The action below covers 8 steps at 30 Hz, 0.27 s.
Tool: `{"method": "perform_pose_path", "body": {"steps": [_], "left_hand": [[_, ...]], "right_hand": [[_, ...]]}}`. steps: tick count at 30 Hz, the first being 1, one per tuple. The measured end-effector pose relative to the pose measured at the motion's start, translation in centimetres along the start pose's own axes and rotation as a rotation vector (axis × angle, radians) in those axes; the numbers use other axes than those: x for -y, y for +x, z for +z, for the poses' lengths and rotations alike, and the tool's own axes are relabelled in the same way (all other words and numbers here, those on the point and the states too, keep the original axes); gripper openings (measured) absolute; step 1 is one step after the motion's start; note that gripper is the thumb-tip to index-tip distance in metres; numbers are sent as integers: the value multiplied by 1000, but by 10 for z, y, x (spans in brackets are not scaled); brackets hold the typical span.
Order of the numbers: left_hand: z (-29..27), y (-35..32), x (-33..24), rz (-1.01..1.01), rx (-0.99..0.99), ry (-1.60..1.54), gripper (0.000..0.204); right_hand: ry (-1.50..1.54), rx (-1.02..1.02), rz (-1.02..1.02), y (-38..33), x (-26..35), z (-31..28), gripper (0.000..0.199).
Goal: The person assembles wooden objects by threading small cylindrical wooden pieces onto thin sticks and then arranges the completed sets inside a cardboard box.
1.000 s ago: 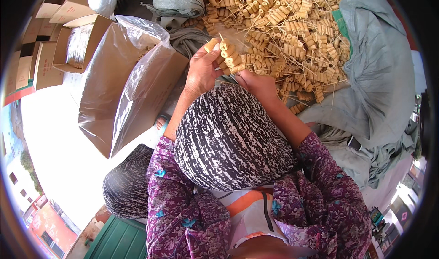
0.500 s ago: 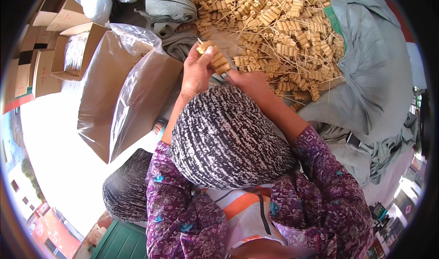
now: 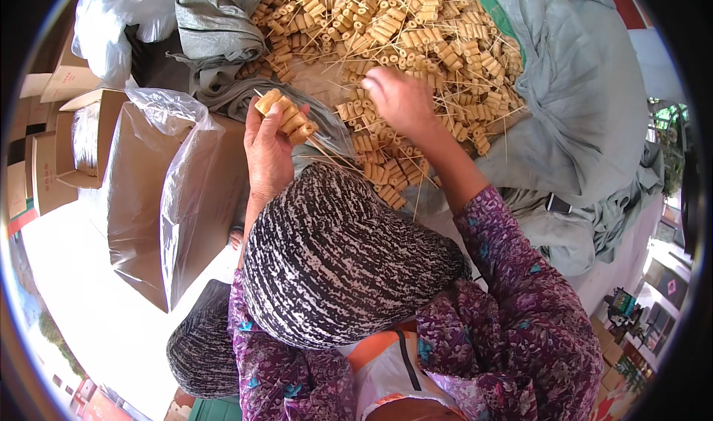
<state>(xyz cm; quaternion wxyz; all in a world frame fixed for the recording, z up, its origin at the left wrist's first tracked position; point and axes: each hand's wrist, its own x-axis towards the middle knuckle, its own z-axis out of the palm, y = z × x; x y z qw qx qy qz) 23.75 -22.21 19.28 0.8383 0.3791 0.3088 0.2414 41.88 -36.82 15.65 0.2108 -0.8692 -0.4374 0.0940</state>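
Grey tarp (image 3: 579, 87) under pile of skewers (image 3: 416, 27) | left hand (image 3: 267, 154) fingers closed round skewer bundle (image 3: 288, 118), long axis slanting up-left | right hand (image 3: 401, 102) nearer the pile, fingers curled down onto it, grasp unclear | lined carton (image 3: 148, 198) lies left.

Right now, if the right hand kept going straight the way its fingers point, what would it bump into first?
The right hand points into the heap of tan skewered pieces on the grey cloth. It would probably meet those first; depth is uncertain.
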Motion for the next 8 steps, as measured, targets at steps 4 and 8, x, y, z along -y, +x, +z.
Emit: {"method": "perform_pose_path", "body": {"steps": [4, 8], "left_hand": [[-9, 8, 5, -17, 21, -115, 34], [-15, 8, 5, 9, 56, -122, 37]], "right_hand": [[-593, 293, 338, 49, -68, -18, 36], [-363, 413, 475, 62, -94, -26, 50]]}}
